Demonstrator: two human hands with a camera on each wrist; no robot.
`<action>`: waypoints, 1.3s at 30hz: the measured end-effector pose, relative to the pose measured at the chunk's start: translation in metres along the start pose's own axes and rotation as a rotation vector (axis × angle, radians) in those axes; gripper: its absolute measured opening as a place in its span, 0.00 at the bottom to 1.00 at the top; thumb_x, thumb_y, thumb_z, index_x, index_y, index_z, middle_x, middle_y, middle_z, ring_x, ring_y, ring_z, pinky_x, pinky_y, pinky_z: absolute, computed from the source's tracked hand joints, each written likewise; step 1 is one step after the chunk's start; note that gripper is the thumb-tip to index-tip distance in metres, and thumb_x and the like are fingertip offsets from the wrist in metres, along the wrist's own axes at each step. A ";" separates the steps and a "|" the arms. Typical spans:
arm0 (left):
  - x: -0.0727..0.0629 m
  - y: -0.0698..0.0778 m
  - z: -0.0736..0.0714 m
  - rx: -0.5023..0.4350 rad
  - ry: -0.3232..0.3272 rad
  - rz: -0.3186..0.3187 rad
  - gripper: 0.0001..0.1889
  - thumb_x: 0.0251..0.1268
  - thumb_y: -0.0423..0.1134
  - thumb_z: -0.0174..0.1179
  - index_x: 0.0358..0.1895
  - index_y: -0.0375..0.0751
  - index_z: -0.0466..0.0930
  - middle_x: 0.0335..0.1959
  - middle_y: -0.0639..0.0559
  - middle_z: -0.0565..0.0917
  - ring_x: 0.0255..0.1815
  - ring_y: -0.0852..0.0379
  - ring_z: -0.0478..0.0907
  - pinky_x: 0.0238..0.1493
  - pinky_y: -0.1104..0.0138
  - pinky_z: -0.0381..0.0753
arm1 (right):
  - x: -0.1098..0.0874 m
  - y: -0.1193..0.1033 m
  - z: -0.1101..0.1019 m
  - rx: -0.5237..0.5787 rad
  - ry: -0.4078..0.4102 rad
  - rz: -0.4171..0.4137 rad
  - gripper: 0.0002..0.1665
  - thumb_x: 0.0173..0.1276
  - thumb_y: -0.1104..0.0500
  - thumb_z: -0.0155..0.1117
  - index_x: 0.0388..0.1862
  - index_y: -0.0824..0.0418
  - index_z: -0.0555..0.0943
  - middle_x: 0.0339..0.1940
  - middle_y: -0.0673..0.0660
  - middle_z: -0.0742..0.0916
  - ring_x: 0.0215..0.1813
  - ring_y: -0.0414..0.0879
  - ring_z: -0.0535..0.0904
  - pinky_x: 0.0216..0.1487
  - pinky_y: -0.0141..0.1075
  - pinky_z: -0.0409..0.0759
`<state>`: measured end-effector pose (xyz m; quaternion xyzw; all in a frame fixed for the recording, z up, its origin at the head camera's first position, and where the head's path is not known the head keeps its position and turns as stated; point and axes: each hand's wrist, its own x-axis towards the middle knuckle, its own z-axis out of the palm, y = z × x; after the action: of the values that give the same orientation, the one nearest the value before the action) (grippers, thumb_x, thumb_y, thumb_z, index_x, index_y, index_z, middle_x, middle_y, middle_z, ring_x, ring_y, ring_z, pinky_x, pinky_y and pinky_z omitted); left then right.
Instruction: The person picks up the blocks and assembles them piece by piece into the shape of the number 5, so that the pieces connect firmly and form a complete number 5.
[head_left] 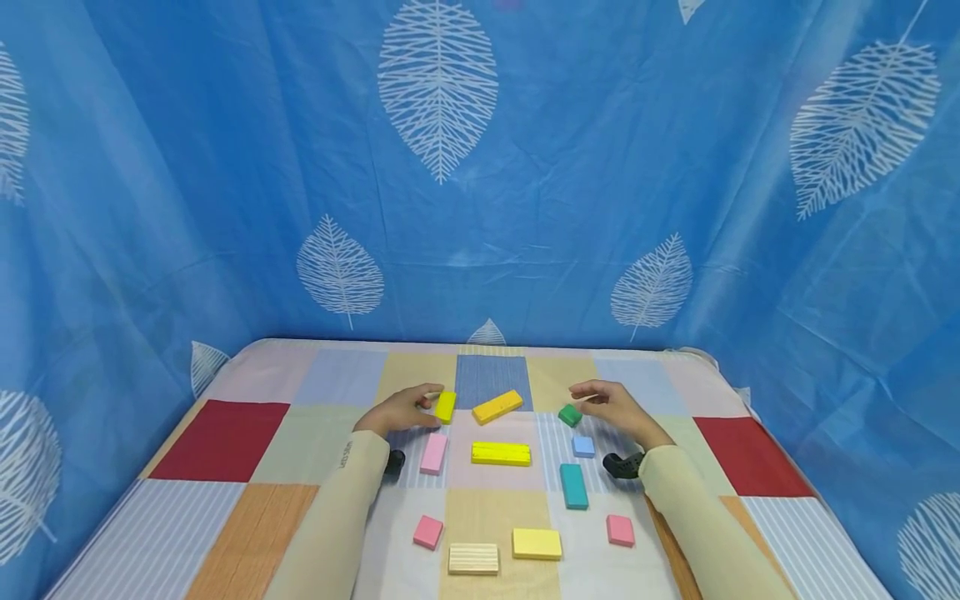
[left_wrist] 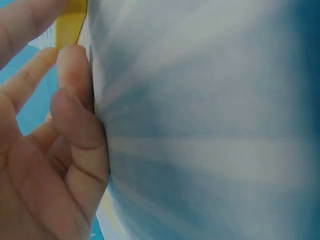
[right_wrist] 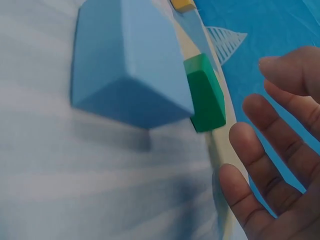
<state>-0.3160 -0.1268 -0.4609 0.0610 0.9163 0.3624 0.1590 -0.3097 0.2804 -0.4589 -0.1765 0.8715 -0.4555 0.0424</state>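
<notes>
At the near part of the counter (head_left: 285, 517), a ribbed wooden block (head_left: 474, 559) and a pale yellow block (head_left: 537, 544) lie side by side with a small gap, flanked by a left pink block (head_left: 428, 532) and a right pink block (head_left: 620, 531). All rest flat, which probably keeps them steady on the soft patchwork cloth (head_left: 283, 507).

Beyond these come a teal block (head_left: 573, 487), a bright yellow bar (head_left: 501, 453), a long pink block (head_left: 433, 454) and a blue block (head_left: 582, 447), spaced apart, perhaps to leave room for fingers.

Farther off, the left hand (head_left: 405, 409) is loosely bent beside a small yellow block (head_left: 446, 407), fingertips at its edge; whether they touch it I cannot tell. The right hand (head_left: 613, 409) is released, relaxed fingers just beside a green block (head_left: 570, 415), apparently curved to suit so small a piece. Between the two hands, an orange-yellow block (head_left: 497, 407) lies aslant, touched by neither. Behind everything hangs a blue curtain (head_left: 525, 250) with white leaves.
</notes>
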 end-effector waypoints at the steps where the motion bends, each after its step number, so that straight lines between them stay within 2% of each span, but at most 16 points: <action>1: 0.000 0.001 0.000 0.006 -0.003 -0.001 0.37 0.72 0.36 0.73 0.82 0.44 0.70 0.62 0.41 0.82 0.59 0.44 0.76 0.69 0.49 0.78 | 0.001 -0.001 0.001 0.003 -0.002 0.002 0.22 0.79 0.66 0.66 0.66 0.77 0.80 0.62 0.74 0.85 0.61 0.65 0.84 0.60 0.47 0.84; 7: -0.002 0.003 -0.001 0.006 -0.012 -0.011 0.37 0.72 0.36 0.72 0.82 0.45 0.70 0.64 0.40 0.80 0.60 0.44 0.75 0.70 0.49 0.77 | 0.010 -0.010 0.009 -0.008 -0.011 0.015 0.22 0.78 0.66 0.66 0.65 0.76 0.81 0.61 0.74 0.85 0.58 0.65 0.84 0.61 0.55 0.84; 13: -0.004 0.003 -0.002 -0.013 -0.019 -0.026 0.37 0.73 0.37 0.72 0.82 0.45 0.70 0.65 0.40 0.80 0.61 0.43 0.74 0.71 0.48 0.76 | 0.021 -0.017 0.017 -0.038 -0.035 0.020 0.21 0.77 0.68 0.66 0.64 0.76 0.82 0.60 0.72 0.87 0.58 0.64 0.84 0.64 0.57 0.82; 20: -0.004 0.003 -0.003 -0.033 -0.020 -0.021 0.36 0.72 0.36 0.73 0.81 0.44 0.71 0.62 0.41 0.80 0.60 0.43 0.73 0.70 0.49 0.76 | 0.030 -0.021 0.025 -0.051 -0.043 0.002 0.19 0.76 0.68 0.66 0.62 0.75 0.83 0.59 0.70 0.87 0.58 0.63 0.84 0.64 0.57 0.82; 27: -0.003 0.002 -0.003 -0.060 -0.014 -0.040 0.36 0.71 0.35 0.73 0.80 0.45 0.71 0.60 0.43 0.79 0.59 0.44 0.73 0.70 0.50 0.76 | 0.038 -0.029 0.033 -0.060 -0.060 0.038 0.19 0.76 0.67 0.68 0.62 0.72 0.84 0.60 0.69 0.87 0.57 0.62 0.84 0.63 0.55 0.83; 33: -0.002 0.000 -0.002 -0.078 -0.017 -0.026 0.36 0.71 0.34 0.73 0.80 0.42 0.71 0.56 0.44 0.79 0.57 0.45 0.72 0.66 0.53 0.76 | 0.046 -0.035 0.041 -0.052 -0.089 -0.009 0.17 0.77 0.68 0.67 0.61 0.74 0.84 0.60 0.70 0.87 0.55 0.61 0.84 0.59 0.51 0.85; 39: -0.001 0.001 -0.002 -0.089 -0.011 -0.046 0.35 0.71 0.34 0.74 0.79 0.43 0.72 0.56 0.44 0.79 0.57 0.45 0.73 0.65 0.54 0.77 | 0.056 -0.037 0.053 -0.033 -0.100 -0.030 0.18 0.75 0.68 0.67 0.61 0.75 0.84 0.59 0.70 0.87 0.53 0.59 0.85 0.56 0.50 0.86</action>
<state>-0.3161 -0.1275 -0.4583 0.0345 0.8996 0.3988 0.1748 -0.3394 0.2008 -0.4549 -0.2129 0.8730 -0.4321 0.0763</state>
